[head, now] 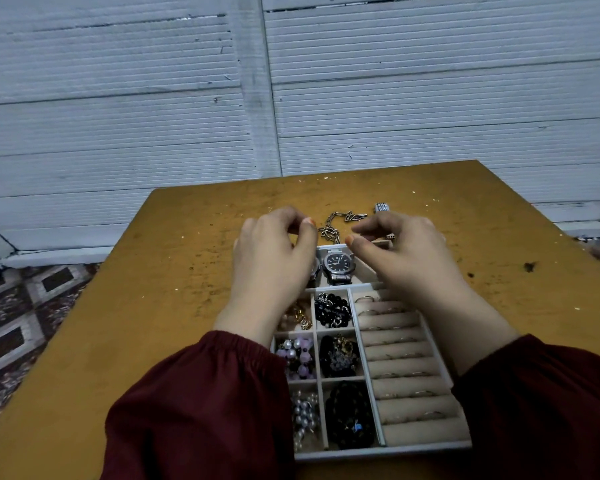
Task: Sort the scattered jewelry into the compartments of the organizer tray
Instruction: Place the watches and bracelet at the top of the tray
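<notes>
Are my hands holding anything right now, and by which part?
It cannot be told. The left hand and right hand, both curled, flank the silver chain on the table; nothing shows in either grip.

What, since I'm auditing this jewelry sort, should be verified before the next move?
1. Silver link chain inside the white organizer tray: not ok, it lies on the ochre table beyond the tray.
2. Ribbed silver band piece inside the tray: not ok, also on the table.
3. Left hand free: cannot tell, fingers curled.
4. Right hand free: cannot tell, fingers curled.
5. Dark-dialled silver watch seated in the far compartment: ok.
</notes>
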### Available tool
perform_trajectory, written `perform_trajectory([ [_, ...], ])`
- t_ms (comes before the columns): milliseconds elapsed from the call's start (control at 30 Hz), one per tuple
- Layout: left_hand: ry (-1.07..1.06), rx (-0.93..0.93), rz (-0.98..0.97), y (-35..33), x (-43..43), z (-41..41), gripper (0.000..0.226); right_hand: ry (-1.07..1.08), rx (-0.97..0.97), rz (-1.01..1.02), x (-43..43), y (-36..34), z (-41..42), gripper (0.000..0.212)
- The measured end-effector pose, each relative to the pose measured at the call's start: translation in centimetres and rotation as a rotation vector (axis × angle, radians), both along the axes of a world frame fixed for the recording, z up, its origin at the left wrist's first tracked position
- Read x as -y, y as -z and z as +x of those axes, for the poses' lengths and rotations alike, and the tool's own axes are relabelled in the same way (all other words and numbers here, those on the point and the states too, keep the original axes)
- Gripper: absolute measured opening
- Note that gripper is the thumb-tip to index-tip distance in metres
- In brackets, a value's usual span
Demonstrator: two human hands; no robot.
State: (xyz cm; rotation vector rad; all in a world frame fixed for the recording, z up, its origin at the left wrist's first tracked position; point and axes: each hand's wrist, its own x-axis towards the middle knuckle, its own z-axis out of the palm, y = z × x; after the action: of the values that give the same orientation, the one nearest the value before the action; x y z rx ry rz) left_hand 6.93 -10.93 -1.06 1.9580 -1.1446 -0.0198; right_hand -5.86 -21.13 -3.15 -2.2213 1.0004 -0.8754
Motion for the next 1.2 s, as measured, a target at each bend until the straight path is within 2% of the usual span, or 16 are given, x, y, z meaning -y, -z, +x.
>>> perform_trajectory([
  [67, 0.033, -0.006, -0.019, -0.2, 0.4, -0.3, 0.022, 0.054, 0.07, 0.022, 0.5, -0.1, -0.3, 0.018],
  [233, 0.132, -0.017, -0.02, -1.0, 1.9, -0.6, 0.016, 0.203, 0.145, 0.034, 2.6, -0.2, -1.2, 0.019],
  [367, 0.142, 0.02, 0.052, -1.1, 3.7, 0.3, 0.017, 0.273, 0.037, 0.027, 4.8, -0.3, -1.1, 0.021],
  [600, 0.167, 0.12, 0.299, -0.8, 6.9, 2.9, 0.025, 0.269, -0.116, 0.156, 7.0, 0.7, 0.1, 0.024],
  [800, 0.277, 0.21, 0.48, -0.8, 8.4, 4.8, 0.028, 0.246, -0.181, 0.094, 8.5, 1.7, 1.4, 0.044],
  [1000, 0.38, 0.338, 0.666, -0.4, 9.6, 4.6, 0.045, 0.318, -0.28, 0.06, 8.9, 2.0, 1.7, 0.044],
  [1200, 0.366, 0.472, 0.7, -0.2, 10.2, 4.8, 0.031, 0.368, -0.365, 0.063, 9.3, 1.5, 2.1, 0.042],
])
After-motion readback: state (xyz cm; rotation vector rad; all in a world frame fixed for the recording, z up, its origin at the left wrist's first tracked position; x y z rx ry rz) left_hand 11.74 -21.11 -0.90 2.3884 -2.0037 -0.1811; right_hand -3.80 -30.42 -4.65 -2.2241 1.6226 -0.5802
